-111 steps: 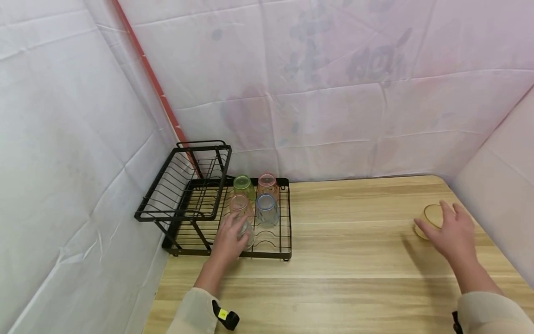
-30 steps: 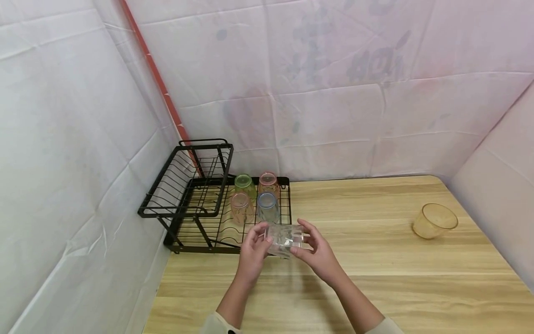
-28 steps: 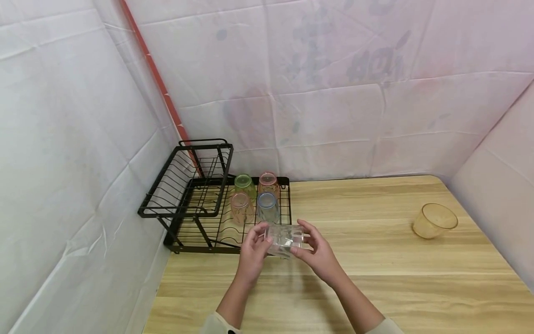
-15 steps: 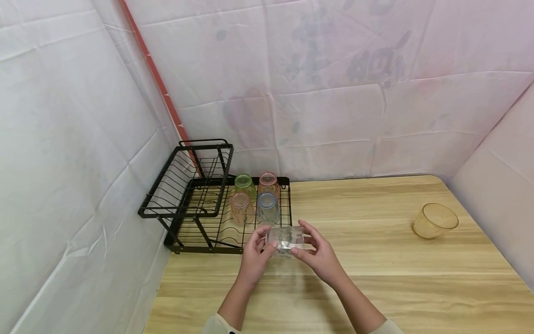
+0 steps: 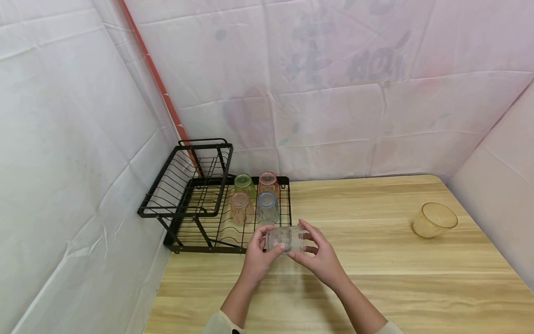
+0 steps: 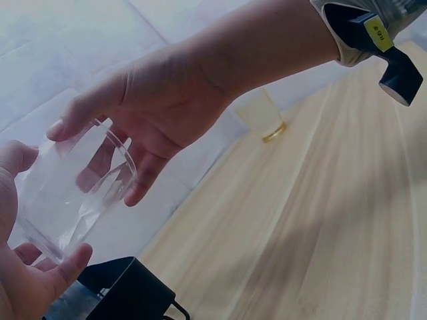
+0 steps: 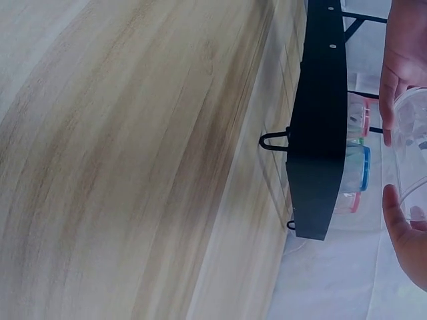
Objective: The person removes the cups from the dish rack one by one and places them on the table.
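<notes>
Both hands hold a clear drinking glass (image 5: 288, 239) on its side in front of the dish rack, above the table. My left hand (image 5: 259, 260) grips its left end, thumb across the near side. My right hand (image 5: 319, 255) holds the right end between thumb and fingers. The left wrist view shows the see-through glass (image 6: 73, 187) between the two hands, with the right hand (image 6: 160, 107) round the rim end. In the right wrist view the glass (image 7: 410, 153) is cut off by the frame's right edge.
A black two-tier dish rack (image 5: 227, 249) stands at the back left. Upside down on its lower tier are a green glass (image 5: 244, 186), two pinkish glasses (image 5: 243, 211) and a blue-rimmed glass (image 5: 268, 211). A yellow glass bowl or cup (image 5: 434, 221) stands at the table's right.
Earlier the left hand was at the clear glass on the rack and the right hand at the yellow one. Both now hold the clear glass, which has turned slightly in the last second.
</notes>
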Demonstrator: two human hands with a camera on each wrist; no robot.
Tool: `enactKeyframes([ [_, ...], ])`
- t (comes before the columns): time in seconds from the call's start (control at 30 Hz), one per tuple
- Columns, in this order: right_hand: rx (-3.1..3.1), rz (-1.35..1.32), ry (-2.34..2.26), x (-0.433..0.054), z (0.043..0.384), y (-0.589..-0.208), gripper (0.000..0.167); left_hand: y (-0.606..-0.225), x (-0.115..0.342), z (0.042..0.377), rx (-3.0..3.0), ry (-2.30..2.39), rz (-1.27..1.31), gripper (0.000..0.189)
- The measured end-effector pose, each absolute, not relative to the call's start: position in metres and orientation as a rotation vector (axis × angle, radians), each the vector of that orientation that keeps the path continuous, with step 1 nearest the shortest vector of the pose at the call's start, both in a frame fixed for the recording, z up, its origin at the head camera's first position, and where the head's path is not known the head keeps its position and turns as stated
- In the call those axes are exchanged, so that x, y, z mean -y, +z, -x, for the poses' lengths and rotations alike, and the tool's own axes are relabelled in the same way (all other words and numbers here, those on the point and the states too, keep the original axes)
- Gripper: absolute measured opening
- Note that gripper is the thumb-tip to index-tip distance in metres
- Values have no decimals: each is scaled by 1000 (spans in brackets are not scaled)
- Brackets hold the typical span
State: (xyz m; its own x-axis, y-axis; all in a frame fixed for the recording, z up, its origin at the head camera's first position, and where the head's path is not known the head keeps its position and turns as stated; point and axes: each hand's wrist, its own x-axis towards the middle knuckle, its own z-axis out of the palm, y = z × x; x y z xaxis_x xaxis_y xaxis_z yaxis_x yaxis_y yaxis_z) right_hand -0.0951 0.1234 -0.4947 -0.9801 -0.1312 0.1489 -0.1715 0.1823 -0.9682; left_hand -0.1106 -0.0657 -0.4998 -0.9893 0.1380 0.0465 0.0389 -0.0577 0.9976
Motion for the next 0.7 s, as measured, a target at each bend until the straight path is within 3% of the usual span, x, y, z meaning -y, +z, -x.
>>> enactKeyframes([
  [0.7, 2442, -429, 1453, -125, 93, -488, 85, -495, 54, 111, -2318, 2053, -133, 57],
])
